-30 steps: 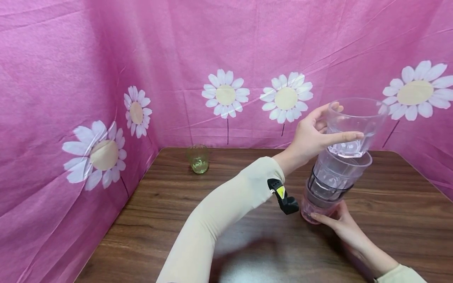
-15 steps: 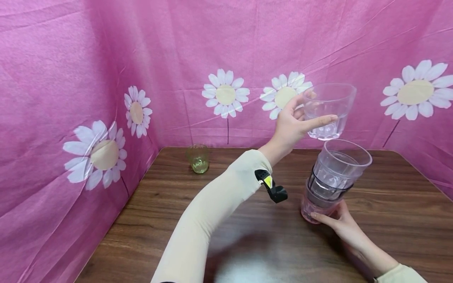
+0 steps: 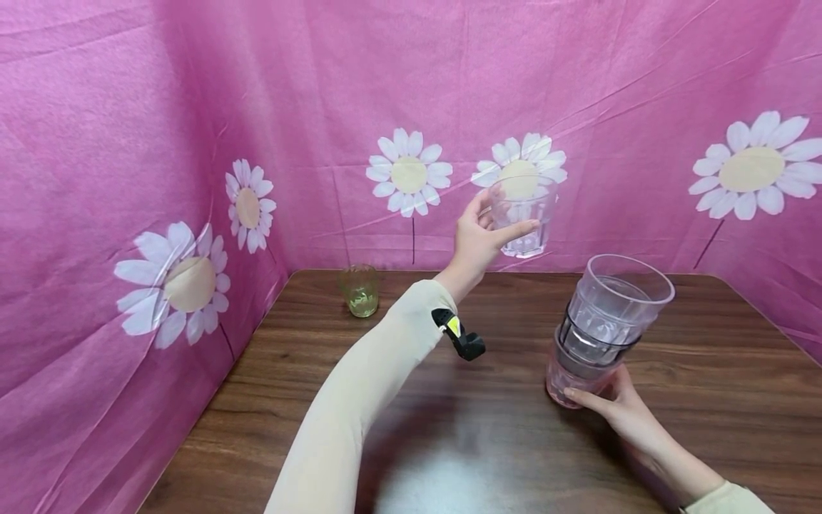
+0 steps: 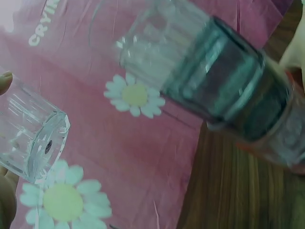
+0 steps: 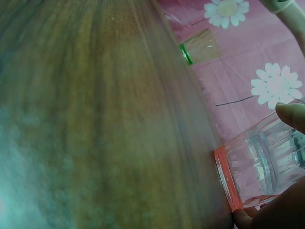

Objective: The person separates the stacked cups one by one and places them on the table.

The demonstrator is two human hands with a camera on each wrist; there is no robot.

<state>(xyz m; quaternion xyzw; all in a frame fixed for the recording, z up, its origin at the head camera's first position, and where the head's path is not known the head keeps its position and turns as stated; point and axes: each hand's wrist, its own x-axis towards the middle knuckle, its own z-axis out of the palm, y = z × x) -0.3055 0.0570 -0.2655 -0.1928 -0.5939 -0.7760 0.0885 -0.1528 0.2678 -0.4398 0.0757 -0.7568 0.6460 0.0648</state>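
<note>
My left hand (image 3: 477, 239) grips a clear faceted cup (image 3: 529, 232) in the air above the table's back edge, thumb across its near side. In the left wrist view that clear cup (image 4: 33, 133) shows its base, apart from the stack. To the right, my right hand (image 3: 632, 417) holds a stack of nested cups (image 3: 597, 321) low down, around its pink bottom cup (image 3: 568, 382). A dark-tinted cup (image 4: 219, 71) sits in the middle of the stack, with a clear cup (image 3: 632, 275) on top. The stack leans slightly to the right.
A small green cup (image 3: 361, 293) stands upright at the back left of the wooden table (image 3: 289, 400). Pink cloth (image 3: 308, 107) with printed daisies hangs behind and at the sides. A black wrist camera (image 3: 459, 334) juts from the left sleeve (image 3: 359, 385).
My left hand has lifted the clear cup off the top of the stack and carried it leftward. My right hand and the rest of the stack have stayed in place.
</note>
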